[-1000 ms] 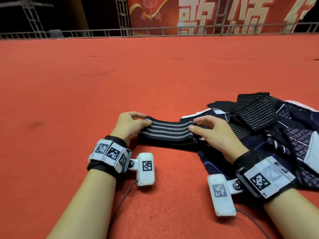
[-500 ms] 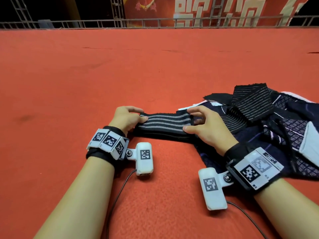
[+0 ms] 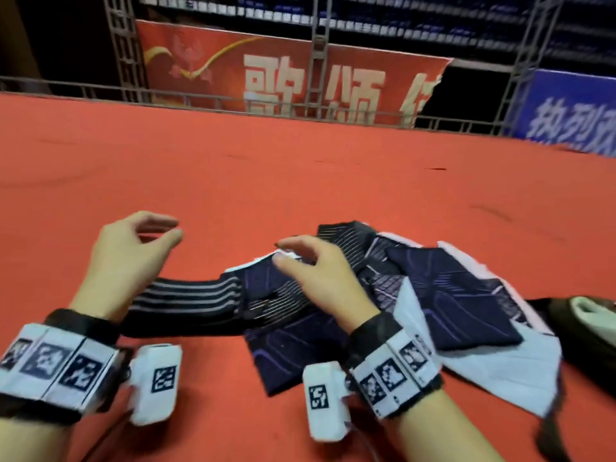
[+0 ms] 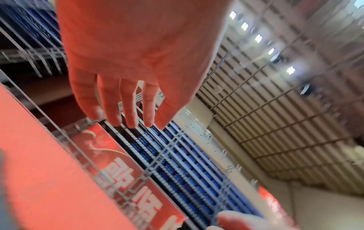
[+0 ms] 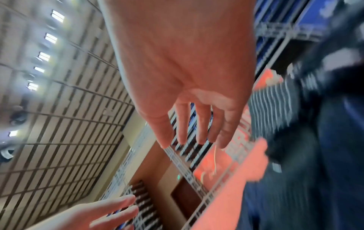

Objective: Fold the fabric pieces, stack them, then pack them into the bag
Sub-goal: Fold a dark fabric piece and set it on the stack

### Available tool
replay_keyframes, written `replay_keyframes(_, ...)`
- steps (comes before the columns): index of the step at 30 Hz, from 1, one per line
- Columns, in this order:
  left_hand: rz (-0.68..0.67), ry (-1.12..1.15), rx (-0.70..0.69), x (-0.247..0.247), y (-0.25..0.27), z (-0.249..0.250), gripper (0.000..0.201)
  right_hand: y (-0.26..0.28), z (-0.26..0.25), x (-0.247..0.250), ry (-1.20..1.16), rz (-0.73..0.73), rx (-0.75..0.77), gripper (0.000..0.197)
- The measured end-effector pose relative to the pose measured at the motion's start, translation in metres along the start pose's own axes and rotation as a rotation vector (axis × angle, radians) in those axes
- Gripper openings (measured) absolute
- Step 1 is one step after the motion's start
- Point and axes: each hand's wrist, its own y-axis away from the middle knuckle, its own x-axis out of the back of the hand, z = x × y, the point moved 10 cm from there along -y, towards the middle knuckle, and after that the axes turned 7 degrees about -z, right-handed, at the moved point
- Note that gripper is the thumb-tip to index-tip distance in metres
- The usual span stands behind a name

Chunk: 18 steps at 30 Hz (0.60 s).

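So we're in the folding part, and nothing's stacked or bagged yet as far as I can tell. The striped fabric piece (image 3: 186, 296) is lying folded into a long dark band with pale stripes on the red carpeted floor (image 3: 300, 181), near the close edge, with its right end tucked against the pile of unfolded fabric pieces (image 3: 460, 295).

Both hands are off the cloth. The left hand (image 3: 123, 261) hangs above the band's left end with the fingers loosely curved and nothing in them; the wrist view shows the fingers straight-ish and spread, only background behind them. The right hand (image 3: 320, 278) is over the left side of the pile, also relaxed and empty. Its fingertips are close to a white edge of cloth, but I can't tell if they touch it.

There's something dark at the right edge of the floor that could be the bag (image 3: 586, 328), but it's too blurry to call.

My guess is the striped one counts as done and the next piece comes out of the pile. That needs a clean pinch on one single layer, since the pieces overlap and would drag each other along. Then spread it flat on the open floor before folding.
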Motion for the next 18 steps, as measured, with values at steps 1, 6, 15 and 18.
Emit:
replay_keyframes(1,-0.047,0.074,-0.048,-0.016,0.003,0.027,0.014,0.004,-0.005,0.028,0.023,0.043,0.013,0.025)
replay_keyframes(6,-0.46,0.428,-0.032,-0.155,0.034,0.121,0.014,0.04,0.039,0.147,0.687,0.199,-0.204,0.043)
replay_keyframes(15,-0.777,0.769,0.264,-0.32,0.113,0.118,0.028,0.131,0.111,0.24,0.519,0.316,-0.457,0.07)
replay_keyframes(18,-0.823,0.795,0.294,-0.318,0.118,0.116,0.032,0.148,0.108,0.248,0.29,0.4,-0.363,0.06)
